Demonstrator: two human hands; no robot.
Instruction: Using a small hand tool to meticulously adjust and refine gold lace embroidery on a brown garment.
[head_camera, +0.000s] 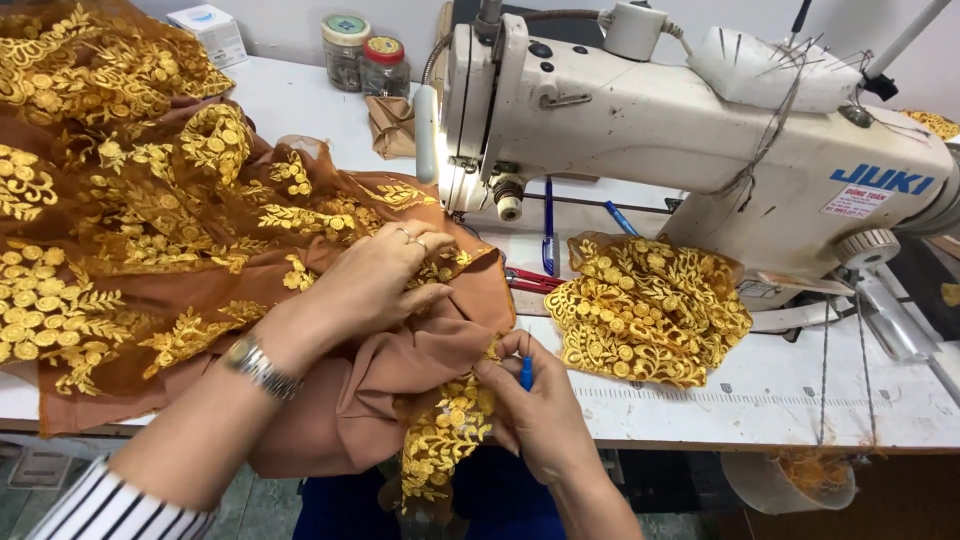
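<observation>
A large brown fabric (150, 200) with gold embroidered flowers is spread over the table's left side and hangs off the front edge. My left hand (375, 275), with rings and a metal wristwatch, presses flat on a bunched fold of it. My right hand (535, 405) pinches a small blue-handled tool (526, 373) at the fabric's embroidered edge (445, 430), close to the table's front.
A white sewing machine (700, 130) stands at the back right, lamp lit. A separate gold embroidered piece (645, 305) lies under its arm. Red-handled scissors (530, 280), blue pens (548, 225), two jars (365, 55), a small box (208, 32) and a white table (780, 390) are around.
</observation>
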